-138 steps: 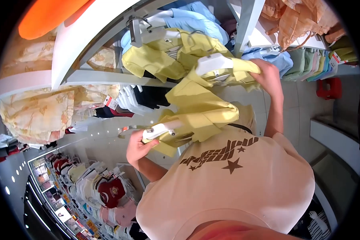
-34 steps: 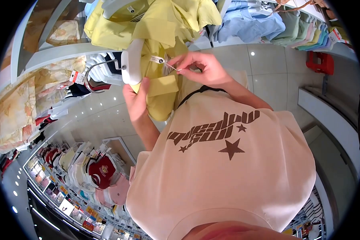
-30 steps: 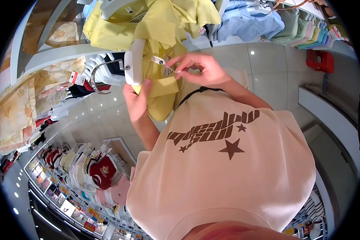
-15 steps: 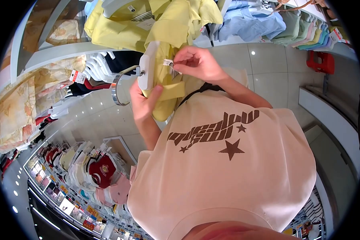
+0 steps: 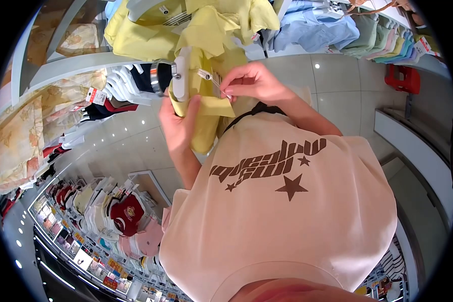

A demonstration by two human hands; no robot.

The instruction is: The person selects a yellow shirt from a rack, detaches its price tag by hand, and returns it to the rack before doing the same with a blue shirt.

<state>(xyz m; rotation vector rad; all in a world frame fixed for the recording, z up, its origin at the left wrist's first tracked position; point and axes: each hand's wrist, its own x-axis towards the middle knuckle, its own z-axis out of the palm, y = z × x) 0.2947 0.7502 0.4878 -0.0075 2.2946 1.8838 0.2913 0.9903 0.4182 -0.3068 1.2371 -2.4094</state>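
My left hand (image 5: pixel 180 120) is closed round a yellow shirt (image 5: pixel 202 137), its thumb pressing a folded flap of the cloth below a white hanger (image 5: pixel 181 75). The hanger's metal hook (image 5: pixel 155 78) points left. A small white label with dark print (image 5: pixel 204 74) lies against the yellow cloth. Just right of the label, my right hand (image 5: pixel 251 84) pinches thumb and forefinger together by a thin line running from the label. What is between the fingertips is too small to make out.
More yellow shirts (image 5: pixel 146 43) hang ahead, with blue shirts (image 5: pixel 312 30) to their right. Floral garments (image 5: pixel 22 131) hang at left. A red stool (image 5: pixel 402 79) stands at the right on the tiled floor (image 5: pixel 337 75). Racked clothes (image 5: pixel 128 214) fill the lower left.
The hanger has turned and shifted slightly left, its hook rising. My right hand has moved down a little, away from the label, which has tilted.
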